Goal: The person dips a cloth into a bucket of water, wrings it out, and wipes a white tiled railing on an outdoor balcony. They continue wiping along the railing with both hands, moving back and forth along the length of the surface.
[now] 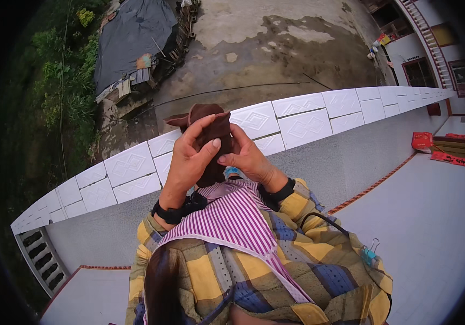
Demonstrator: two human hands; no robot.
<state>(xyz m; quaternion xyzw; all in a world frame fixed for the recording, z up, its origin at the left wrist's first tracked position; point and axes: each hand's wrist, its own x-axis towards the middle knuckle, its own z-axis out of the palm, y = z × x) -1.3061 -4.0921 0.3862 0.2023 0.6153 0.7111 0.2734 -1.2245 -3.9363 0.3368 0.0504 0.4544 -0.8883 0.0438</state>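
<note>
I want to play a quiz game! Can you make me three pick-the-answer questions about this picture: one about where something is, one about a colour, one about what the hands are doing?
1. Where is the red box?
A. On the floor at the right
B. On top of the wall
C. In a hand

2. What colour is the cloth?
A. White
B. Dark brown
C. Green

3. How is the cloth held?
A. Lying on the floor
B. By one hand only
C. By both hands

Answers:
1 A, it sits on the floor by the wall.
2 B, the cloth is dark brown.
3 C, the left hand and right hand both grip it.
</note>
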